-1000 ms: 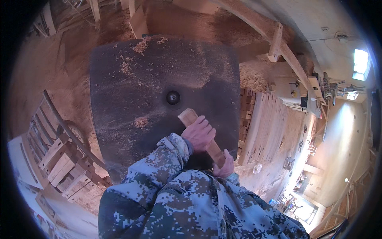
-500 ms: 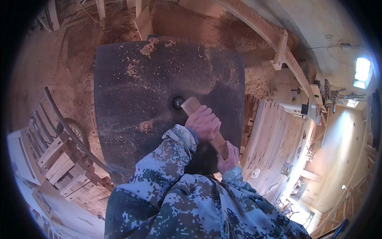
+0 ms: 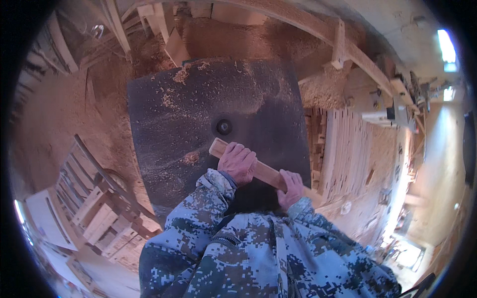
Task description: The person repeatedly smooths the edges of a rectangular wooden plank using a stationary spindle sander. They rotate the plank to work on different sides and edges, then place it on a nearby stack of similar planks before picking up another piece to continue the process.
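A long wooden bar (image 3: pixel 268 174) slants over the near half of a dark machine table (image 3: pixel 174 126). Near its upper left end my left hand (image 3: pixel 239 164) is closed around it, fingers wrapped over the top. Further down the bar, to the right, my right hand (image 3: pixel 292 188) grips it too. Beyond the bar's left end a round spindle (image 3: pixel 224 127) stands in a hole in the table, apart from the wood. Shavings are scattered on the table top. The fingers' undersides are hidden.
Stacked boards (image 3: pixel 343 149) stand right of the table. At the left are a barred cart (image 3: pixel 107 176) and a pile of thick wooden blocks (image 3: pixel 107 218). A long beam (image 3: pixel 367 59) arches along the far right, and sawdust (image 3: pixel 233 37) lies heaped behind the table.
The bar has swung to a flatter slant, and its far end has moved left and nearer me, away from the spindle. More of its right end shows. Both hands keep hold.
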{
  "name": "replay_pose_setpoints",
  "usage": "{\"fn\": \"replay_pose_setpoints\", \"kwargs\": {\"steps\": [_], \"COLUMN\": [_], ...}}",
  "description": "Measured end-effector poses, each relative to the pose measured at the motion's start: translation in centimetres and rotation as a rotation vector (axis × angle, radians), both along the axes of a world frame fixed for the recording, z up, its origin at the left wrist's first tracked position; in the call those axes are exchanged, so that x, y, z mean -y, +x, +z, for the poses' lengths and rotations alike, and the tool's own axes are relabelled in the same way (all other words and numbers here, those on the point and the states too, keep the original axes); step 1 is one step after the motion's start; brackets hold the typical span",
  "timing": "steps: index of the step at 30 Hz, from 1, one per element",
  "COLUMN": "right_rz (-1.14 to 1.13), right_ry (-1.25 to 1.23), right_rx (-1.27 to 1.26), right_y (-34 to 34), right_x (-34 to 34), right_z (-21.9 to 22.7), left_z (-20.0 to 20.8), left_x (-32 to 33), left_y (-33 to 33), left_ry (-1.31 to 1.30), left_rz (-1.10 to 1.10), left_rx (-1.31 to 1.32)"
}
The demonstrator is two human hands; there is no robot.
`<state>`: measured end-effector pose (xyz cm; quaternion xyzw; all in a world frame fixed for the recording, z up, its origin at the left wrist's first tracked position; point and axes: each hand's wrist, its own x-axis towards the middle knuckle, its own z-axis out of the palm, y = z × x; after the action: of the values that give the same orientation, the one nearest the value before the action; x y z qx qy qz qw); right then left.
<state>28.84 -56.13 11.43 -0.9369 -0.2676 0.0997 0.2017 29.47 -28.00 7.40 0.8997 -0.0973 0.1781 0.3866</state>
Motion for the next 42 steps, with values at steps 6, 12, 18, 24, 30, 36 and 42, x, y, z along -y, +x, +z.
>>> {"fn": "replay_pose_setpoints", "kwargs": {"steps": [6,12,18,24,30,36,42], "right_rz": [-0.048,-0.132,0.056,0.139,0.106,0.043,-0.032], "right_ry": [-0.144,-0.15,-0.082,0.076,0.143,0.132,0.142], "right_rx": [0.122,-0.05,0.009,-0.073,-0.121,-0.187,-0.181], "right_y": [-2.1,-2.2,-0.9,-0.4,-3.0,-4.9,-5.2], "right_x": [9.0,17.9,19.0,19.6,21.5,20.4,18.0], "right_z": [1.2,0.7,-0.2,0.5,-0.3,-0.4,-0.2], "left_z": [-0.4,0.1,-0.7,-1.5,-2.8,-3.6,-3.6], "left_x": [-1.6,-1.9,-0.2,0.9,3.7,4.3,2.6], "left_y": [-8.8,-14.4,-13.0,-9.9,-4.5,-1.6,-0.2], "left_ry": [0.109,0.095,-0.278,-0.268,-0.118,-0.028,0.044], "left_rz": [0.081,0.502,0.833,0.975,1.052,1.154,0.96], "left_rx": [0.039,0.033,-0.337,-0.378,-0.329,-0.301,-0.203]}}
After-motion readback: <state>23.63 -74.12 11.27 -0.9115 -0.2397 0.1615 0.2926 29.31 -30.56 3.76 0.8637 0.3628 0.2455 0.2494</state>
